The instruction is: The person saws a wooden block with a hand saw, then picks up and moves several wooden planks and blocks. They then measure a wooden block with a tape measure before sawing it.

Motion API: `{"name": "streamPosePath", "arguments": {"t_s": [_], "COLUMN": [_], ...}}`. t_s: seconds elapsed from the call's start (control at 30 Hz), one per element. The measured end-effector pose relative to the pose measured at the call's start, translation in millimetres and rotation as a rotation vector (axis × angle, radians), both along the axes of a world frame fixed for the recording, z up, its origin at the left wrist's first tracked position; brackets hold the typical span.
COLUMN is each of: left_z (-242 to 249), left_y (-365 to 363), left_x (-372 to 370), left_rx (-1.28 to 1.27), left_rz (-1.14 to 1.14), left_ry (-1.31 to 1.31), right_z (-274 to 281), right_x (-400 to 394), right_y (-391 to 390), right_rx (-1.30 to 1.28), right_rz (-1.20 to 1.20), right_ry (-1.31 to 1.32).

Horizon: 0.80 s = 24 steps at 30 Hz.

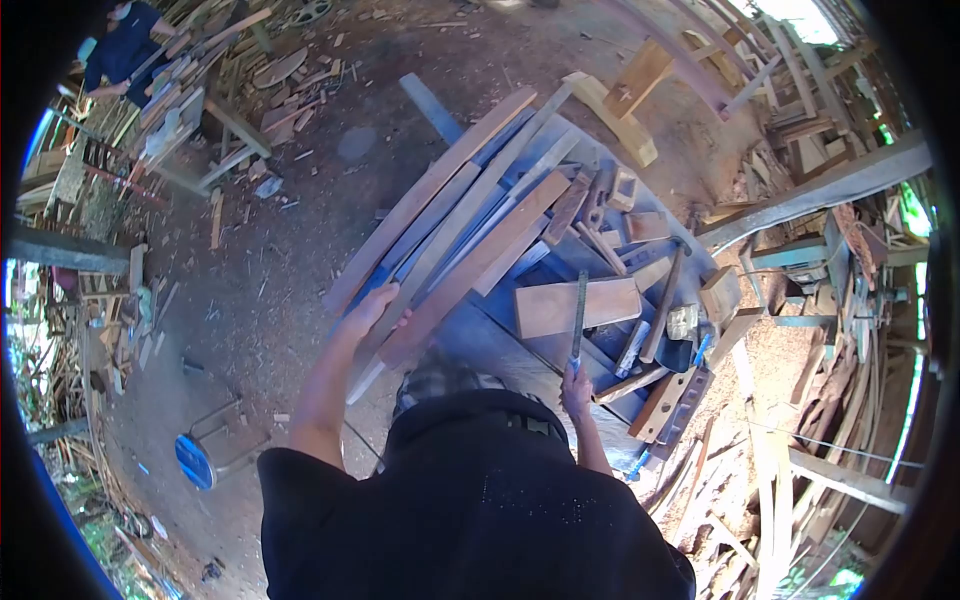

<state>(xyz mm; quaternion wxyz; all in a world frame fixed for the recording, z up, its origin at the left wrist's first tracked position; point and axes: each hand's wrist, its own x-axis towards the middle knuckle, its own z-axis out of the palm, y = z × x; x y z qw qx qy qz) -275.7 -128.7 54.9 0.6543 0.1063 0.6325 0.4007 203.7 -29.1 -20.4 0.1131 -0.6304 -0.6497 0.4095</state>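
Observation:
My left hand [376, 308] is closed around the lower part of a long narrow wooden strip [470, 202], which slants up and to the right over other boards. In my right hand [577, 388] is the handle of a long thin dark file or rasp [581, 310], pointing away from me. The tool's blade passes over a rectangular wooden block [540, 307] on the workbench; whether they touch is unclear. Beside the strip lie a wide reddish board [480, 265] and a long curved board [430, 195].
A hammer-like tool [664, 305], wooden planes [662, 405] and small blocks crowd the bench's right side. A blue-seated stool [195, 462] stands at lower left. Another person [125, 50] is at upper left near stacked wood. Timber posts and scraps lie around.

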Motion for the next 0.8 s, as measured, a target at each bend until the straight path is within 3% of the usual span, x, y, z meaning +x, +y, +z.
{"name": "streamPosePath", "arguments": {"t_s": [0.1,0.33,0.43,0.5,0.63,0.7,0.8], "left_z": [6,7,11,15,27,27,-4], "left_y": [0,3,5,7,8,5,-2], "left_x": [-7,-15,-14,-11,-16,-13,-9], "left_rx": [-0.079,-0.088,-0.005,0.072,0.112,0.365,0.323], "left_rz": [0.05,0.043,0.03,-0.006,-0.127,-0.16,-0.174], "left_ry": [-0.136,-0.14,0.013,0.343,0.644,1.104,1.126], "right_z": [19,32,38,40,34,29,35], "right_x": [-9,-18,-22,-25,-31,-33,-40], "right_y": [1,0,0,0,0,-2,-1], "right_rx": [-0.055,-0.109,-0.114,-0.128,-0.166,-0.153,-0.174], "right_rz": [-0.021,-0.061,-0.073,-0.085,-0.095,-0.095,-0.113], "right_ry": [0.019,0.035,0.044,0.027,0.02,0.018,0.031]}}
